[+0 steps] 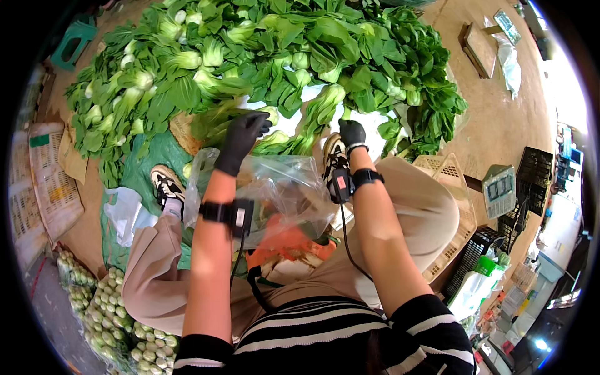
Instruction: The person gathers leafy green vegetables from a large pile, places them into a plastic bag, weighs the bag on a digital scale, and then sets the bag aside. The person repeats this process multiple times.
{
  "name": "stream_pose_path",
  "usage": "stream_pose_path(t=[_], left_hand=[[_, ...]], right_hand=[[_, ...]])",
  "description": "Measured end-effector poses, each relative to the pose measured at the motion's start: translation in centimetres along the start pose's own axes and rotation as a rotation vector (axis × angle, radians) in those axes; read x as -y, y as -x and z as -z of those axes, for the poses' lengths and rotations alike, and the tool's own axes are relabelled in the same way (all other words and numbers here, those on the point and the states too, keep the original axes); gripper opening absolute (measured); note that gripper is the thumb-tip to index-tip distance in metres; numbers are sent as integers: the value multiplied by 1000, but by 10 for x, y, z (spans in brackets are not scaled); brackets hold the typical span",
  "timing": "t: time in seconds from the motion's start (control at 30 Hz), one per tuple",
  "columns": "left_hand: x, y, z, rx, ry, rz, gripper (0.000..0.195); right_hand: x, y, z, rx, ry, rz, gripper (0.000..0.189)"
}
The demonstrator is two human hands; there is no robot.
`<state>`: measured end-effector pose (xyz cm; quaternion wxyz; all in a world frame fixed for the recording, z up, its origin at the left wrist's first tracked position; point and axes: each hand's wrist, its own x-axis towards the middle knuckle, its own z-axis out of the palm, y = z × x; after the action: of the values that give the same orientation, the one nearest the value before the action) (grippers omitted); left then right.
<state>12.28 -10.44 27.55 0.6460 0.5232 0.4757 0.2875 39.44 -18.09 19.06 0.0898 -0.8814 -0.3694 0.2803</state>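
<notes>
My left hand (243, 140), in a black glove, is closed around a bok choy; its pale base (269, 115) shows past the fingers and its blurred leaves trail left. My right hand (352, 133), also gloved, is curled shut with a short green stalk (346, 114) sticking up from the fingers. Between the hands, loose bok choy (323, 105) lies on a white sheet (288, 123). A large heap of bok choy (276, 42) spreads beyond. Below my hands, a clear plastic bag (281, 180) hangs open between my knees, over an orange object (281, 239).
Crates (47, 173) stand at left, near a green stool (75, 42). Bagged bok choy (108, 304) sits at lower left. To the right are a cream plastic basket (450, 225), a scale display (499, 191), black crates (529, 178) and a platform scale (479, 49).
</notes>
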Motion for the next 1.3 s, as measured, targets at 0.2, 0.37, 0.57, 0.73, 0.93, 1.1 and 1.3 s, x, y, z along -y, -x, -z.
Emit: stream_pose_path(t=[0.2, 0.37, 0.57, 0.73, 0.93, 1.1, 1.3], left_hand=[[125, -41, -25, 20, -974, -51, 30], [157, -37, -47, 29, -1150, 198, 48], [134, -54, -43, 99, -882, 6, 35], [76, -77, -62, 42, -508, -62, 47], [173, -81, -81, 238, -2, 242, 50], [147, -64, -85, 408, 272, 236, 50], [29, -88, -35, 409, 119, 61, 55]], right_hand=[[30, -99, -28, 259, 17, -222, 95], [28, -94, -46, -6, -349, -240, 75], [20, -18, 22, 222, -1208, -119, 42], [-19, 20, 21, 368, -860, -221, 42], [-15, 26, -46, 416, -815, -16, 44], [-28, 26, -50, 527, -878, 77, 43], [59, 21, 52, 573, -1274, 171, 49]])
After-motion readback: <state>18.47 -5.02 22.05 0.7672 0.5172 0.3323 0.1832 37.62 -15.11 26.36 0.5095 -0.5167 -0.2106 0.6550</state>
